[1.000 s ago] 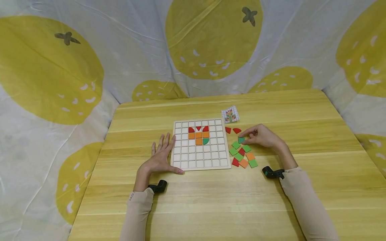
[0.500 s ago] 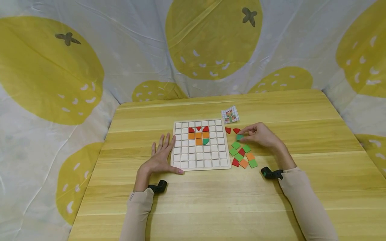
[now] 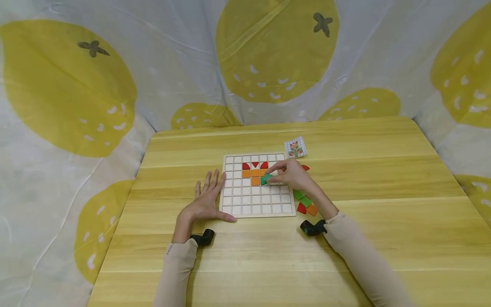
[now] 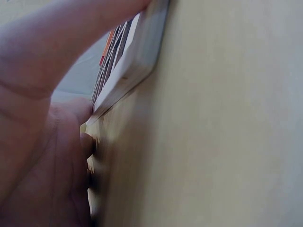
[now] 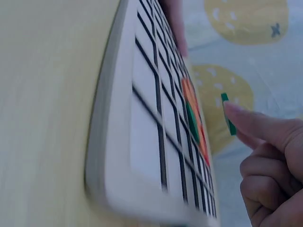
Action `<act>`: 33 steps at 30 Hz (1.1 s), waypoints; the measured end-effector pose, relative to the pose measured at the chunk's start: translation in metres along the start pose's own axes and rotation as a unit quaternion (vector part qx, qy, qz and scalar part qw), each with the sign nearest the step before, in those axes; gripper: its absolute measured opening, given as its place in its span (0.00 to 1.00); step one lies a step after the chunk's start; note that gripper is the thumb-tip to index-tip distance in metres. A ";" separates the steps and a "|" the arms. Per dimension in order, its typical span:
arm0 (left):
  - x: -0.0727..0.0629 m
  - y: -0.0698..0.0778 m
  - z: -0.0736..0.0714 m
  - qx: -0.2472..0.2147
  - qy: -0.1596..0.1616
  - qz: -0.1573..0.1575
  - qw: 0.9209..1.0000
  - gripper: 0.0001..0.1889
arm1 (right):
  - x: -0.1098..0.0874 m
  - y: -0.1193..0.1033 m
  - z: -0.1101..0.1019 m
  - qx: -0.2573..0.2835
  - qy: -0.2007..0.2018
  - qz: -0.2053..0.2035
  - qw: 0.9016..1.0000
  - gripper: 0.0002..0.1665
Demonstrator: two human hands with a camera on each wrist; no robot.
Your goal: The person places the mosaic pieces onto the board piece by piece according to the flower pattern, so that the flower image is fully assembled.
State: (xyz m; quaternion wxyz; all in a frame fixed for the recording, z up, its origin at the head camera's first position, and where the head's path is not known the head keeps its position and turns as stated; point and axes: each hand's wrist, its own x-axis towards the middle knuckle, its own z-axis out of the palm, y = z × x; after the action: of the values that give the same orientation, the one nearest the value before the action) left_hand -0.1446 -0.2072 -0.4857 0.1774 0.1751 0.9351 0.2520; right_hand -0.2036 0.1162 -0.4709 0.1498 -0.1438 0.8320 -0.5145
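Note:
A white gridded wooden board (image 3: 246, 209) lies on the table. My left hand (image 3: 204, 205) has its fingers spread at the board's left side, the thumb at the near-left corner and the index fingertip touching the left edge. Between thumb and index finger my right hand (image 3: 294, 175) pinches a dark green tile (image 5: 228, 116), held above the board. Near it, a green quarter-circle tile (image 3: 263, 182) sits in the grid, partly hidden. Orange square tiles (image 3: 255, 173) form a row with one below, and red pieces (image 3: 246, 166) lie in the row above.
Loose green tiles (image 3: 305, 201), an orange tile (image 3: 312, 209) and red tiles (image 3: 301, 208) lie right of the board, partly hidden by the right forearm. A small printed pattern card (image 3: 295, 147) lies behind the board's far-right corner. A lemon-print curtain (image 3: 184, 64) hangs behind the table.
My right hand has picked up the green tile from the loose pieces and carried it left over the board. My left hand has stayed at the board's edge.

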 end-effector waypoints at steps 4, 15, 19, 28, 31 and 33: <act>0.000 0.001 0.000 0.000 -0.002 -0.001 1.000 0.78 | 0.012 -0.009 0.025 -0.003 0.009 0.011 1.000 0.12; 0.001 0.001 0.000 0.003 -0.005 -0.006 1.000 0.78 | 0.029 -0.017 0.062 -0.020 0.042 0.028 0.999 0.11; 0.001 0.001 0.000 0.010 -0.006 -0.008 1.000 0.78 | 0.027 -0.017 0.062 -0.017 0.054 0.038 0.998 0.11; 0.001 0.000 0.000 0.006 -0.008 -0.008 1.000 0.78 | 0.025 -0.015 0.065 -0.020 0.063 0.040 0.997 0.07; 0.001 0.000 0.000 0.007 -0.007 -0.007 1.000 0.78 | 0.024 -0.016 0.066 -0.030 0.069 0.032 0.997 0.08; 0.001 0.000 0.000 0.007 -0.007 -0.007 1.000 0.78 | 0.023 -0.018 0.066 -0.035 0.072 0.029 0.996 0.08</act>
State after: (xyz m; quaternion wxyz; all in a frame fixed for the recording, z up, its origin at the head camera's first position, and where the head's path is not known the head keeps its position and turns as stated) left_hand -0.1458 -0.2067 -0.4856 0.1847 0.1716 0.9367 0.2430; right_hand -0.1968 0.0458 -0.4854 0.0991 -0.0876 0.8620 -0.4894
